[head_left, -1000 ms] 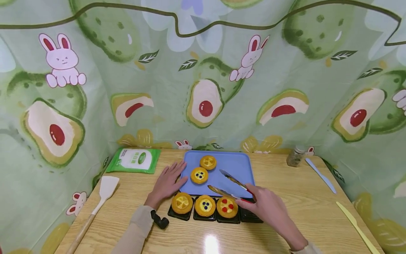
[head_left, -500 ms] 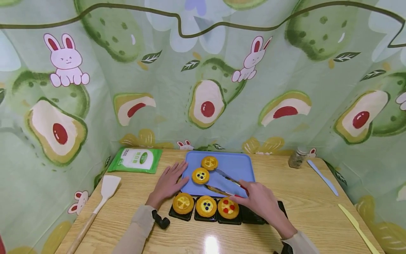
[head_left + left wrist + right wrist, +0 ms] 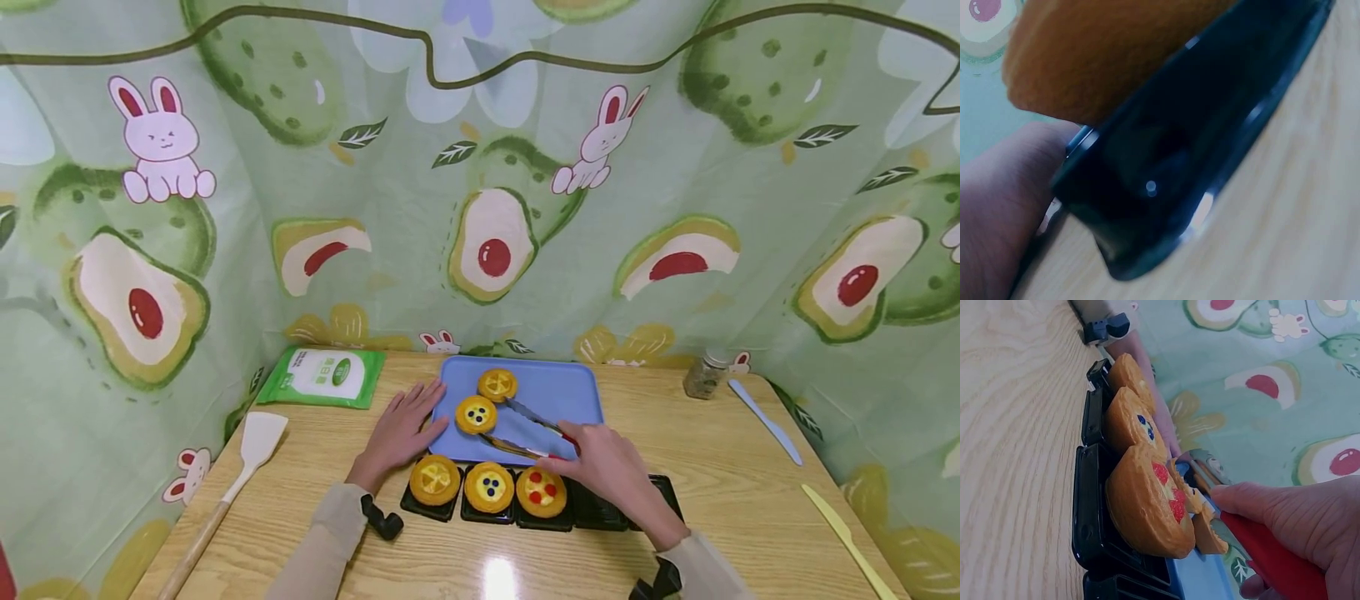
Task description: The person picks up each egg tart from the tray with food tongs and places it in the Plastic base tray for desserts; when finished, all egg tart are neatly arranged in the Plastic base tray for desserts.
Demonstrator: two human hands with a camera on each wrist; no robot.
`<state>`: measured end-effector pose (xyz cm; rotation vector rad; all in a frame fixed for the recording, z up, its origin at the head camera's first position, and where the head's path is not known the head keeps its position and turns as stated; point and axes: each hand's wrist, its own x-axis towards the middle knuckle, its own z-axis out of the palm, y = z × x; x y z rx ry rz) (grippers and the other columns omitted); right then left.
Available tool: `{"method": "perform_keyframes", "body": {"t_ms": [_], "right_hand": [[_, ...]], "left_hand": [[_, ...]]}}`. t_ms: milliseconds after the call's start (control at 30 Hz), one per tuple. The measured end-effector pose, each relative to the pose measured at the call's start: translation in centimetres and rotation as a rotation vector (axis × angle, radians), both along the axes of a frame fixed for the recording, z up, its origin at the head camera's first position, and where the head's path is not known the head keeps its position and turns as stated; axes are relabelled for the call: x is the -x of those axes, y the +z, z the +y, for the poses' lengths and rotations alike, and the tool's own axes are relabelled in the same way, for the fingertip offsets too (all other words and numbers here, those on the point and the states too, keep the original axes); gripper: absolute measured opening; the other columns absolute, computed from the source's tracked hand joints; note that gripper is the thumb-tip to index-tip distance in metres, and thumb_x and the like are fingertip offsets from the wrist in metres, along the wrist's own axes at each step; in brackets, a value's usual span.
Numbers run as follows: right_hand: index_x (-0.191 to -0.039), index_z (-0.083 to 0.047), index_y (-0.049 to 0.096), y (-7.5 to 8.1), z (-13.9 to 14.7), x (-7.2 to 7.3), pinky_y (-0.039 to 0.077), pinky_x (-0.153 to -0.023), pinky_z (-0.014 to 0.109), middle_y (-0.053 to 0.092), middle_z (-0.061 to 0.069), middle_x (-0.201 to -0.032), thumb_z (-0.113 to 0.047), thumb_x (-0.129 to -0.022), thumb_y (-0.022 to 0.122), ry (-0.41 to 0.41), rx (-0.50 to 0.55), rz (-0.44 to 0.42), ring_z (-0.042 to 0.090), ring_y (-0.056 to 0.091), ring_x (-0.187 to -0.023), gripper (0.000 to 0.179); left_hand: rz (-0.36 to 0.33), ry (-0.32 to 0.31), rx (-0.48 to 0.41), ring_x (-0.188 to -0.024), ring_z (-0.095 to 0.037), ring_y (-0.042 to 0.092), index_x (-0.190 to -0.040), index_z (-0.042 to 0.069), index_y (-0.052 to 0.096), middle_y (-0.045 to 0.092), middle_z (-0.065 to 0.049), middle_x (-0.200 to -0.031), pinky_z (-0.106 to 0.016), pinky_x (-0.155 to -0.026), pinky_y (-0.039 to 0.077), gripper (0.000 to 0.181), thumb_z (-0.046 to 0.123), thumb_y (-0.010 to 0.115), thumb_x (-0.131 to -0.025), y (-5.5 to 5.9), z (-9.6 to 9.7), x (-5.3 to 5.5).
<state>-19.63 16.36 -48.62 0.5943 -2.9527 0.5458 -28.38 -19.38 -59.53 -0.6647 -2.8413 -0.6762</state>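
Observation:
My left hand [image 3: 401, 429] lies with straight fingers at the left edge of a blue tray [image 3: 573, 385]. My right hand [image 3: 609, 467] grips the red handles of metal tongs [image 3: 1279, 556]. The spread tong arms reach over the tray, their tips at either side of a blueberry-topped tart [image 3: 476, 415]; whether they touch it I cannot tell. Just behind it sits a tart with yellow wedges [image 3: 497, 385]. In front of the tray, black plastic holders stand in a row. They bear a yellow-wedge tart [image 3: 434, 482], another blueberry tart [image 3: 489, 488] and a red-berry tart [image 3: 542, 493].
More black holders [image 3: 598, 512] continue the row under my right forearm. A green-and-white packet [image 3: 322, 377] and a white spatula [image 3: 260, 437] lie left. To the right are a small jar [image 3: 704, 377], a blue knife [image 3: 765, 422] and a yellow knife [image 3: 847, 537].
My right hand has moved left with the tongs, bringing their tips from the tray's middle to the blueberry tart. The left hand has stayed in place.

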Motion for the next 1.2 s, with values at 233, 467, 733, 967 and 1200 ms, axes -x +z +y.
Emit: {"method": "perform_keyframes", "body": {"t_ms": [233,467,733,967,1200], "right_hand": [[-0.080,-0.010,0.054,-0.2,-0.5,0.9,0.015,-0.050,0.027,0.020,-0.007,-0.064,-0.060,-0.086,0.079,0.003,-0.014,-0.050,0.009,0.020,-0.052,0.056],[-0.082,-0.007,0.058,-0.6,-0.9,1.5,0.014,-0.051,0.029,0.021,-0.006,-0.062,-0.060,-0.087,0.078,0.013,-0.020,-0.087,0.010,0.020,-0.051,0.058],[-0.083,-0.007,0.060,-1.1,-1.6,2.4,0.014,-0.051,0.029,0.020,-0.007,-0.062,-0.061,-0.087,0.078,0.032,-0.035,-0.070,0.009,0.020,-0.051,0.057],[-0.081,-0.006,0.060,-1.2,-2.2,3.1,0.014,-0.051,0.029,0.020,-0.008,-0.063,-0.059,-0.086,0.080,0.046,-0.025,-0.056,0.009,0.019,-0.052,0.057],[-0.080,-0.006,0.060,-1.7,-2.5,3.7,0.015,-0.052,0.028,0.021,-0.008,-0.063,-0.059,-0.085,0.081,0.067,-0.023,-0.050,0.008,0.021,-0.053,0.057]], "left_hand": [[-0.010,0.004,0.006,-0.159,-0.030,0.023,-0.166,0.021,0.033,0.028,0.004,-0.171,-0.059,-0.126,0.016,0.068,0.055,0.046,-0.108,0.3,0.1,-0.1],[-0.027,0.006,0.019,-0.160,-0.028,0.021,-0.166,0.023,0.031,0.026,0.006,-0.172,-0.057,-0.127,0.016,0.069,0.056,0.045,-0.108,0.5,0.3,-0.2],[-0.015,0.001,0.020,-0.159,-0.030,0.024,-0.166,0.022,0.032,0.027,0.005,-0.172,-0.057,-0.127,0.017,0.068,0.054,0.046,-0.108,0.8,0.3,-0.4],[-0.016,0.000,0.019,-0.159,-0.031,0.024,-0.166,0.021,0.032,0.028,0.004,-0.172,-0.058,-0.126,0.017,0.068,0.053,0.047,-0.107,0.8,0.2,-0.4],[-0.014,0.002,0.025,-0.159,-0.030,0.022,-0.167,0.023,0.030,0.025,0.006,-0.172,-0.058,-0.126,0.017,0.069,0.056,0.043,-0.108,0.3,0.1,-0.1]]}}
